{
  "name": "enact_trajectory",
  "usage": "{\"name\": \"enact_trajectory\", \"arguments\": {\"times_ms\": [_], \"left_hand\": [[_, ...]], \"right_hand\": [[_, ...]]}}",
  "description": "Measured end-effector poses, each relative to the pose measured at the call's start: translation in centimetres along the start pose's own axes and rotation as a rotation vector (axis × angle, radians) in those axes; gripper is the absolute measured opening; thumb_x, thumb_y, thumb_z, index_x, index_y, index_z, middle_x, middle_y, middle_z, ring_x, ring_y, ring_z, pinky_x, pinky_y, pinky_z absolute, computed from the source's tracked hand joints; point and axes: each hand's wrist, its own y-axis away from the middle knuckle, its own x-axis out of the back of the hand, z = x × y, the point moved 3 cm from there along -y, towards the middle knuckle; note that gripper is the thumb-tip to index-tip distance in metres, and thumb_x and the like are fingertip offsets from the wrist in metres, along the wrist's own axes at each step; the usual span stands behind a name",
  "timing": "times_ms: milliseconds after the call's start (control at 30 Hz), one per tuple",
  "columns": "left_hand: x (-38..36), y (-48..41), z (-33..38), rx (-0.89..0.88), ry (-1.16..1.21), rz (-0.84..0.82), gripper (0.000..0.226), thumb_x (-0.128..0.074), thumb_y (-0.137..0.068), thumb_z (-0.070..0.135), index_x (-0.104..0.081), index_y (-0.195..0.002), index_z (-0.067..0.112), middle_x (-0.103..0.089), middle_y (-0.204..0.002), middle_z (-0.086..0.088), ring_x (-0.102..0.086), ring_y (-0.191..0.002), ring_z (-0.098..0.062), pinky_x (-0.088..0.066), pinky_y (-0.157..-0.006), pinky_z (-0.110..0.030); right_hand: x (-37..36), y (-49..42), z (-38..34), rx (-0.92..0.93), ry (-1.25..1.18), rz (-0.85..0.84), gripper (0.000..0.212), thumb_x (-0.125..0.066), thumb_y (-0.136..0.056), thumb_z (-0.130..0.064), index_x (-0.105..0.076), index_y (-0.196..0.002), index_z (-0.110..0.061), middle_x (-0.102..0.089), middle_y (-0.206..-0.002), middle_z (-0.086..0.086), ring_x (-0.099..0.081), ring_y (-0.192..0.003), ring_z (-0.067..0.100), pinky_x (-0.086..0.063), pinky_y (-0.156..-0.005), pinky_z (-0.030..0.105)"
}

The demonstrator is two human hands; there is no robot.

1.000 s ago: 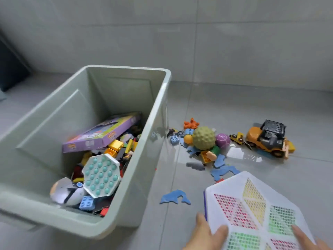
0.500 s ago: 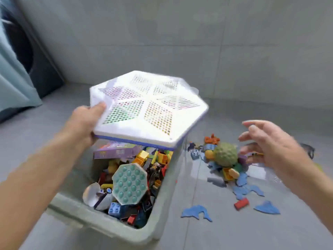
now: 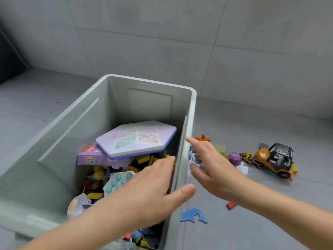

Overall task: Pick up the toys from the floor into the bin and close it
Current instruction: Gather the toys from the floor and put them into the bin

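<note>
The grey-green bin (image 3: 191,112) stands open on the floor, filled with blocks and toys. A white hexagonal peg board (image 3: 137,138) lies inside on a purple box (image 3: 91,156), above a teal pop toy (image 3: 118,180). My left hand (image 3: 153,188) hovers over the bin's right side, fingers straight, thumb over the rim, holding nothing. My right hand (image 3: 210,165) is stretched out flat to the right of the bin, above the floor toys. On the floor lie an orange forklift (image 3: 274,159), a purple ball (image 3: 235,158), a green bumpy ball (image 3: 222,150), a blue dolphin piece (image 3: 193,215) and a red block (image 3: 231,205).
An orange spiky toy (image 3: 202,138) sits beyond my right hand. A small yellow vehicle (image 3: 247,156) lies beside the forklift. A grey tiled wall (image 3: 180,42) rises behind the bin. Something dark stands at the far left edge (image 3: 9,64).
The hexagonal peg board has left my left hand and now lies inside the bin. My right hand has moved left toward the bin's rim.
</note>
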Motion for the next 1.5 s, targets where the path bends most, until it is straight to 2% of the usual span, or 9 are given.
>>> {"name": "enact_trajectory", "arguments": {"times_ms": [133, 233, 533, 767, 933, 1100, 1267, 1367, 1500], "left_hand": [[-2.4, -4.1, 1.1, -0.033, 0.044, 0.006, 0.071, -0.052, -0.085, 0.052, -0.022, -0.139, 0.015, -0.041, -0.136, -0.004, -0.048, -0.120, -0.023, -0.046, -0.093, -0.037], [-3.1, -5.8, 0.4, -0.042, 0.197, -0.026, 0.071, -0.053, -0.081, 0.036, -0.017, -0.141, 0.023, -0.041, -0.135, -0.004, -0.055, -0.109, -0.026, -0.049, -0.088, -0.043], [-3.6, -8.9, 2.1, -0.099, 0.249, 0.106, 0.064, -0.053, -0.078, 0.031, -0.023, -0.134, 0.030, -0.053, -0.104, 0.008, -0.058, -0.085, -0.011, -0.052, -0.073, -0.031], [-2.9, -10.5, 4.1, -0.043, 0.068, 0.078, 0.065, -0.048, -0.076, 0.037, -0.016, -0.132, 0.039, -0.048, -0.105, 0.015, -0.054, -0.083, -0.011, -0.047, -0.072, -0.026], [-3.1, -13.2, 5.6, 0.236, -0.117, 0.146, 0.036, -0.044, -0.083, 0.024, -0.023, -0.112, 0.029, -0.045, -0.104, 0.007, -0.049, -0.080, -0.022, -0.042, -0.072, -0.034], [-3.0, -14.0, 6.8, 0.409, -0.175, 0.215, 0.029, -0.042, -0.085, 0.022, -0.016, -0.093, 0.033, -0.033, -0.079, 0.011, -0.039, -0.070, -0.017, -0.028, -0.061, -0.031], [-3.2, -14.1, 7.0, 0.380, -0.166, 0.268, 0.031, -0.043, -0.085, 0.022, -0.024, -0.107, 0.034, -0.040, -0.095, 0.014, -0.042, -0.072, -0.016, -0.028, -0.054, -0.027], [-3.6, -13.9, 6.0, 0.418, 0.041, 0.364, 0.052, -0.048, -0.085, 0.035, -0.022, -0.129, 0.037, -0.044, -0.128, 0.015, -0.053, -0.102, -0.011, -0.041, -0.078, -0.031], [-2.1, -13.4, 3.8, 0.354, 0.380, 0.726, 0.086, -0.047, -0.072, 0.063, -0.005, -0.142, 0.037, -0.004, -0.150, 0.021, -0.030, -0.136, -0.008, -0.035, -0.108, -0.039]], "right_hand": [[0.5, -4.7, 0.9, 0.438, 0.668, -0.004, 0.047, -0.050, -0.075, -0.009, -0.060, -0.119, -0.024, -0.047, -0.143, 0.008, -0.041, -0.134, 0.031, -0.041, -0.104, 0.047], [1.1, -7.0, 2.1, 0.385, 0.653, -0.199, 0.041, -0.066, -0.074, -0.003, -0.061, -0.110, -0.021, -0.057, -0.131, 0.005, -0.046, -0.131, 0.029, -0.046, -0.099, 0.046], [3.4, -10.5, 6.7, 0.550, 0.606, -0.110, 0.045, -0.051, -0.081, 0.006, -0.055, -0.118, -0.020, -0.056, -0.129, 0.001, -0.040, -0.133, 0.022, -0.041, -0.101, 0.040], [3.8, -9.9, 18.6, -0.016, 0.028, -0.143, 0.082, -0.069, -0.081, -0.033, -0.019, -0.145, -0.029, -0.023, -0.149, 0.004, -0.034, -0.134, 0.023, -0.036, -0.107, 0.035], [-3.3, -9.6, 26.7, -0.096, 0.336, -0.528, 0.106, -0.077, -0.060, -0.056, -0.011, -0.142, -0.043, -0.011, -0.154, 0.005, -0.026, -0.136, 0.033, -0.040, -0.103, 0.047], [-6.6, -9.0, 29.0, 0.029, 0.386, -0.356, 0.088, -0.070, -0.070, -0.042, -0.016, -0.140, -0.033, -0.025, -0.145, 0.005, -0.032, -0.126, 0.031, -0.046, -0.092, 0.038], [3.8, -11.0, 25.4, -0.006, -0.289, 0.119, 0.080, -0.069, -0.052, -0.053, -0.036, -0.125, -0.041, -0.048, -0.117, -0.017, -0.052, -0.102, 0.009, -0.045, -0.078, 0.026], [10.6, -12.2, 18.2, 0.216, -0.630, 0.358, 0.080, -0.075, -0.053, -0.049, -0.036, -0.122, -0.043, -0.045, -0.110, -0.036, -0.049, -0.100, -0.011, -0.043, -0.082, 0.013], [8.5, -14.5, 8.7, 0.476, -0.438, 0.188, 0.088, -0.074, -0.064, -0.051, -0.034, -0.138, -0.027, -0.042, -0.132, -0.013, -0.043, -0.121, 0.004, -0.036, -0.101, 0.017]]}}
